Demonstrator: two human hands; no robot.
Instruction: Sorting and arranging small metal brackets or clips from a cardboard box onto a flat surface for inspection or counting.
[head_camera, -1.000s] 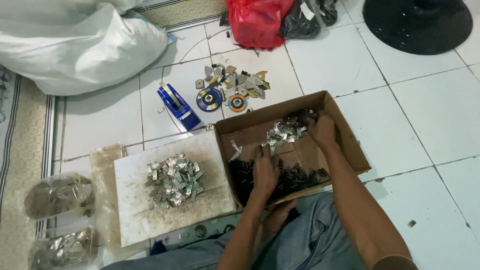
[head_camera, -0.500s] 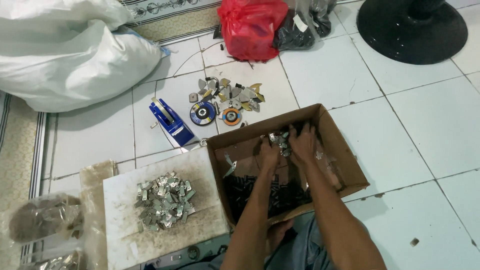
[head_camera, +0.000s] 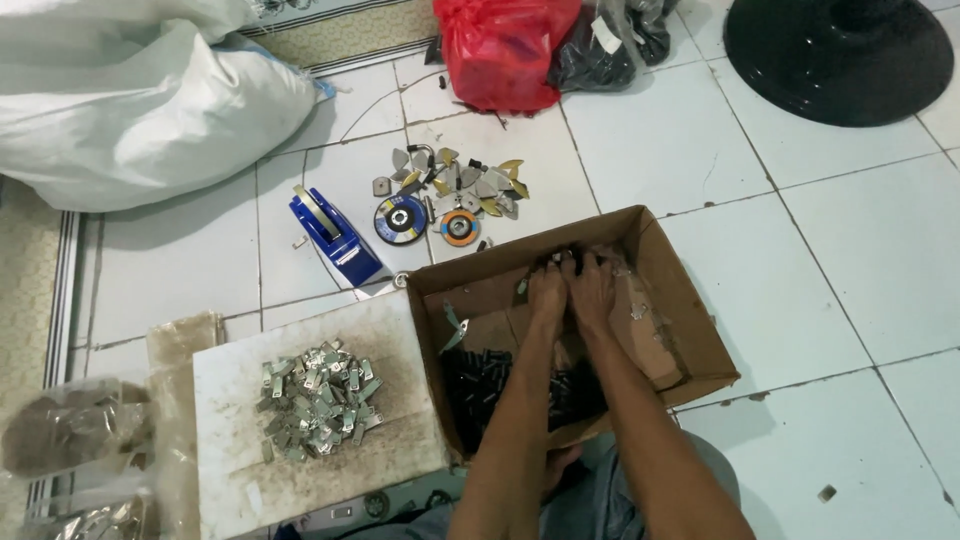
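Both our hands now pressed together at far corner of cardboard box: left hand, right hand. A sec ago apart over metal bits. Grip: can't tell, fingers hidden.

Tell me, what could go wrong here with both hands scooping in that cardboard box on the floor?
The left hand and right hand are bare and pressed together at the far end of the cardboard box, among small metal pieces, so sharp edges might nick the fingers. A scoop lifted carelessly might scatter pieces onto the white tiles. The pile of metal pieces on the white board sits beside the box, so a forearm could knock it.
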